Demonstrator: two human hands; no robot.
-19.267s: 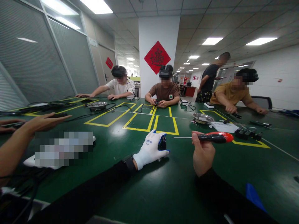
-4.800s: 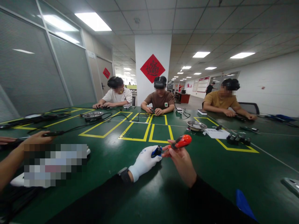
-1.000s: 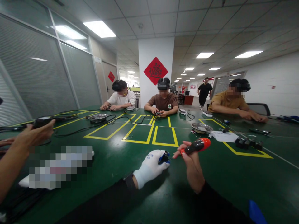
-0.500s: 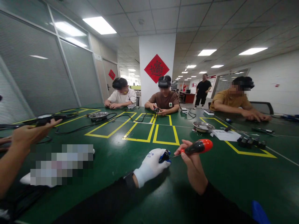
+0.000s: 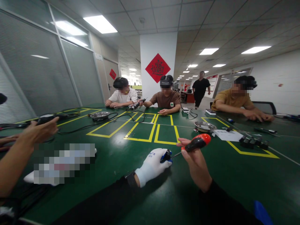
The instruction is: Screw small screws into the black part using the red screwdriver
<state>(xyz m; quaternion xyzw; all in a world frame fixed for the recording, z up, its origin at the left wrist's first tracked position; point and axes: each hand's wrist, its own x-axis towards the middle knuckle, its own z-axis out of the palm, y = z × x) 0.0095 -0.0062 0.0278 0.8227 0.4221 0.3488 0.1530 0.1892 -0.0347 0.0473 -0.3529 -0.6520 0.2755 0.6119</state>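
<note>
Left hand: in a white glove with blue on the finger and palm side, the left hand (image 5: 152, 161) is closed around a small black cylindrical part (image 5: 167, 154), low in the centre of the frame. One end shows above the grip; this hold seems meant to steady the part against the tool.
Right hand: bare, the right hand (image 5: 198, 165) pinches the front of a red-and-black screwdriver with a bulbous handle and thin metal shaft (image 5: 198, 142). Gripping near the shaft probably favours fine guidance over force.
Tool angle: the handle rises to the right and the shaft slants down left to the part, likely to line up with its side. Whether the tip is seated cannot be told.
Support: both hands are above the green surface (image 5: 145, 203), perhaps to keep the part easy to turn.
Right of frame: a round metal bowl (image 5: 198, 128) sits near a white paper sheet (image 5: 227, 136), with black blocky parts (image 5: 251, 142) grouped beside it, seemingly within reach.
</note>
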